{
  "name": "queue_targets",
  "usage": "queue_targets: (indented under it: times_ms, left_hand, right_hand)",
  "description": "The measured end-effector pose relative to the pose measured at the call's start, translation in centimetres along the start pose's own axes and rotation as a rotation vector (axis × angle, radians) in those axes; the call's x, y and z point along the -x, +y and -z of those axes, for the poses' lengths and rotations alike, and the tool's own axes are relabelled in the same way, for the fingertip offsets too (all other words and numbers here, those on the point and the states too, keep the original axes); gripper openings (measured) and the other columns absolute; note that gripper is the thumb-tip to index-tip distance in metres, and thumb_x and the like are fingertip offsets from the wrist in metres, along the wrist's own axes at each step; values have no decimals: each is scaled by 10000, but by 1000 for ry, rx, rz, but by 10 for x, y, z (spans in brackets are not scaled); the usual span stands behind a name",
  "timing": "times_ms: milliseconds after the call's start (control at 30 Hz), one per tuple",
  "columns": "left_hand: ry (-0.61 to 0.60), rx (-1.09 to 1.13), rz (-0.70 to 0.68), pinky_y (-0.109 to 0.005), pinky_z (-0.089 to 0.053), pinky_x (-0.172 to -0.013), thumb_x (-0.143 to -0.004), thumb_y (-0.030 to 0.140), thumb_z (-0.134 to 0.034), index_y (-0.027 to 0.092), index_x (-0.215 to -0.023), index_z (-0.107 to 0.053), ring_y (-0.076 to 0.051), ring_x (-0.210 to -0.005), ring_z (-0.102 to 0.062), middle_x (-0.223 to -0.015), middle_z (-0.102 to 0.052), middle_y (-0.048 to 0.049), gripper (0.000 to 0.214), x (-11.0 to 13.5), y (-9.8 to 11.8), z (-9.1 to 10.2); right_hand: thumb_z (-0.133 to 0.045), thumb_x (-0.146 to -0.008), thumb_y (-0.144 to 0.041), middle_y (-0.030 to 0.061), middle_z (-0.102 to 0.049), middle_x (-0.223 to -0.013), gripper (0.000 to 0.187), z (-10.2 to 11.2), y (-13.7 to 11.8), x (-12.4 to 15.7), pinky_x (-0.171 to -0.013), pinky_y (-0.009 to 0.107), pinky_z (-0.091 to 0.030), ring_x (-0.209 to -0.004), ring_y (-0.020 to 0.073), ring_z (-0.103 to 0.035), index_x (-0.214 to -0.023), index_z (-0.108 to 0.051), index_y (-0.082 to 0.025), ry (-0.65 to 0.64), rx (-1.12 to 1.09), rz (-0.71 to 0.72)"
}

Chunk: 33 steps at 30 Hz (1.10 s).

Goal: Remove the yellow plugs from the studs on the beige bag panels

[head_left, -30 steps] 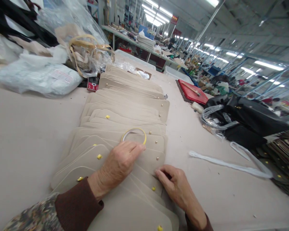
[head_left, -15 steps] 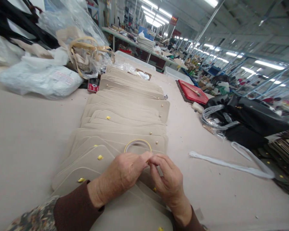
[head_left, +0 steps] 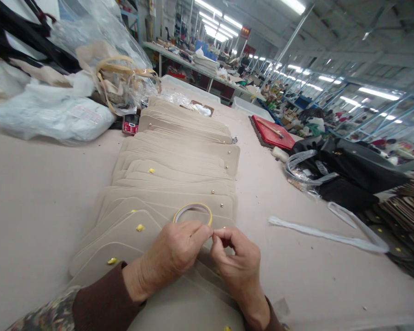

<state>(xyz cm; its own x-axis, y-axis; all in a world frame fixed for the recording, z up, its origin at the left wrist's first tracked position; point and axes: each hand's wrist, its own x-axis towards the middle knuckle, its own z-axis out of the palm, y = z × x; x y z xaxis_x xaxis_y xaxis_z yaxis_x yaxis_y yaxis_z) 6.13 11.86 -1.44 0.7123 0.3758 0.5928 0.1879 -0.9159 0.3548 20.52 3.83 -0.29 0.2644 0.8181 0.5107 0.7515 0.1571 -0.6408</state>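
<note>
Read by the clock from the center of our view, red print marks a plastic-wrapped packet (head_left: 51, 120) at ten o'clock, too small for us to read; a gold mark on the black bag (head_left: 365, 168) at three o'clock is equally illegible. At seven o'clock, the left hand (head_left: 177, 246), back uppermost, reaches from a brown cuff (head_left: 105, 299), its fingers closed on a yellow tape roll (head_left: 193, 205) that shows at six o'clock, lower rim hidden by the hand. At five o'clock, the right hand (head_left: 239, 262) meets it, thumb and forefinger narrowed to a pinch at the left fingertips; we cannot tell what lies between them. Beneath both spread overlapping beige panels (head_left: 172, 156), too many for us to count, bearing at least five yellow tabs (head_left: 140, 227) and at least five metal studs (head_left: 221, 205). Also on the table (head_left: 296, 289): one red keypad phone (head_left: 130, 125) at ten o'clock, one long-handled tool (head_left: 271, 128) on a red pad (head_left: 279, 140) at two, and one pale strap (head_left: 313, 233) at four.
</note>
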Motion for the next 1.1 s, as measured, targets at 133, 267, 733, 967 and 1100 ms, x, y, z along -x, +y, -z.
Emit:
queue_targets:
  times_ms: [133,267,733,967,1100]
  left_hand:
    - [55,-5,-69,-272,-386,-556,-962,105,-380,178,-911,-528,-156,-607,-487,-679,-530,4,172,0,3,1]
    - [82,-111,48,-288,-453,-686,-968,125,-415,163,-975,-533,-175,-762,-561,-815,-607,-30,124,-3,-6,1]
    - [-240,-273,291,-370,-468,-778,-926,122,-493,176,-905,-569,-236,-851,-524,-890,-603,-55,94,-12,-16,1]
    - [-225,-300,300,-381,-453,-809,-928,111,-467,175,-910,-578,-237,-858,-515,-902,-598,-62,130,-13,-19,-3]
    - [-225,-283,317,-381,-457,-807,-923,100,-468,173,-900,-578,-239,-862,-511,-893,-595,-64,133,-14,-19,-3]
  right_hand:
    - [-637,-803,-341,-8,-630,-525,198,7,7,-3,-413,214,-471,-426,120,-565,-718,-655,-164,-54,-364,-536]
    - [-712,-758,-436,24,-674,-589,301,21,31,0,-479,251,-524,-487,141,-609,-793,-711,-137,-109,-428,-677]
    - [-557,-888,-330,47,-715,-744,221,11,46,4,-627,261,-510,-654,167,-645,-828,-711,-184,-167,87,-297]
    - [-594,-893,-372,-15,-657,-610,205,13,56,12,-500,229,-476,-510,147,-613,-959,-605,-178,-86,211,-295]
    - [-541,-932,-309,32,-707,-747,176,15,59,22,-625,241,-519,-655,154,-663,-844,-645,-197,-105,218,-139]
